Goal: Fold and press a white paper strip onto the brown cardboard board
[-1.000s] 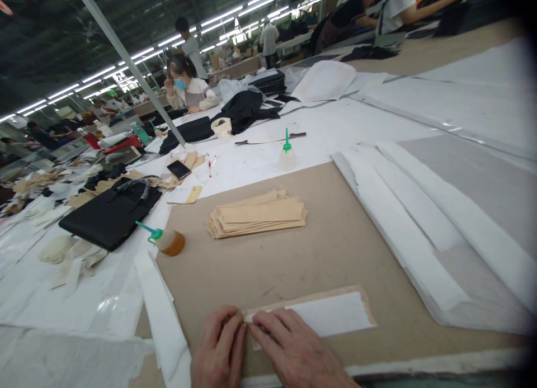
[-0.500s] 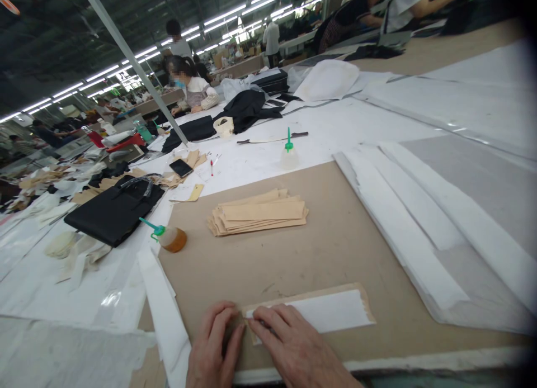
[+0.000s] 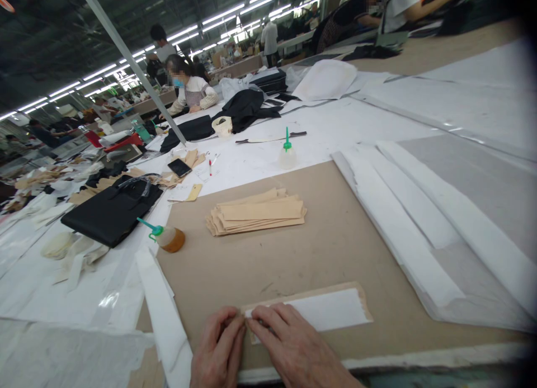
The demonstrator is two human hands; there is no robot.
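A tan strip (image 3: 364, 302) lies near the table's front edge with a narrower white strip (image 3: 335, 311) on top of it, leaving a tan border showing. My left hand (image 3: 221, 346) is closed at the left end, thumb and fingers pinched together on the tan edge. Close beside it, my right hand (image 3: 289, 340) lies over the left part of the strips, its bent fingers gripping the same end. The fingertips of both hands almost meet there. Exactly how the edge sits under them is hidden.
Behind is a stack of tan strips (image 3: 258, 212). A bottle of amber liquid (image 3: 173, 240) stands left, a clear green-tipped bottle (image 3: 287, 156) farther back. White strips (image 3: 403, 220) lie right, a black bag (image 3: 111, 212) left. A person (image 3: 195, 91) sits across the table.
My left thumb and fingers have drawn together into a tighter pinch at the strip's left end. My right hand has stayed nearly in place.
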